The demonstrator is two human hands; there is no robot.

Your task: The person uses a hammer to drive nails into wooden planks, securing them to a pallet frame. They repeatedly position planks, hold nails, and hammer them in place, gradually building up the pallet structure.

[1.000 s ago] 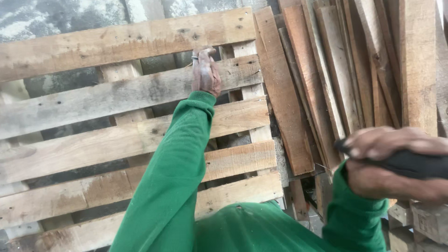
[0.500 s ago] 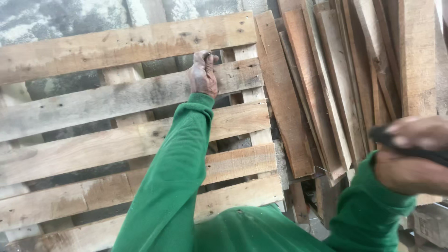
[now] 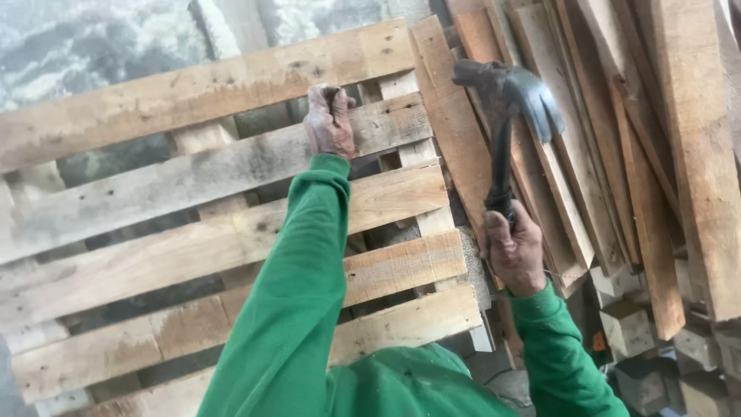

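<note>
1. A grey, rough concrete ground [image 3: 93,54] carries everything; it shows bare at the top left and through the gaps between the slats.
2. A weathered wooden pallet of pale brown slats [image 3: 193,185] lies directly on this ground and fills the left and middle of the view. Its slats run across, slightly tilted, over lighter cross blocks.
3. A heap of loose, long brown wooden planks [image 3: 664,154] lies on the right, just beside the pallet. The planks overlap one another, and the nearest one touches the pallet's right end.
4. Several small pale wooden blocks [image 3: 625,328] lie at the lower right, under the ends of the planks.
</note>
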